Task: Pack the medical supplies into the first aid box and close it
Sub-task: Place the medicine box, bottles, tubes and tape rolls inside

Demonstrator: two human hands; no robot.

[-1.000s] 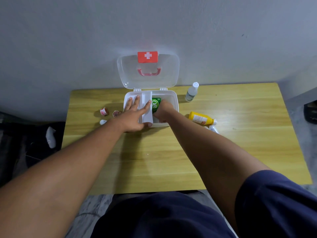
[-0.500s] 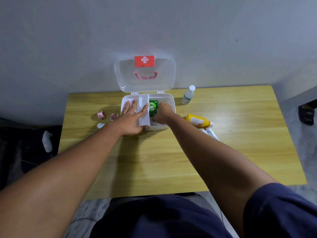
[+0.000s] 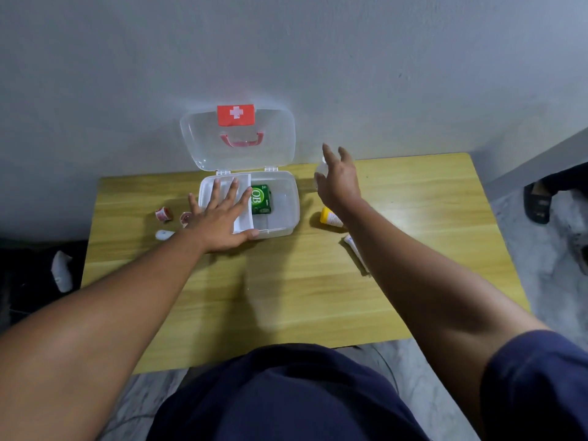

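The clear first aid box stands at the back of the wooden table, its lid upright against the wall. A green packet lies inside, beside a white inner tray. My left hand rests flat on that tray, fingers spread. My right hand hovers open to the right of the box, in front of a small clear bottle that it mostly hides. A yellow bottle and a white tube lie under my right forearm.
Two small red-and-white rolls and a small white item lie left of the box. The wall runs right behind the table. A sandal sits on the floor at the right.
My right hand has let go of the green packet, left the box and moved right and back toward the clear bottle. My left hand stays on the tray.
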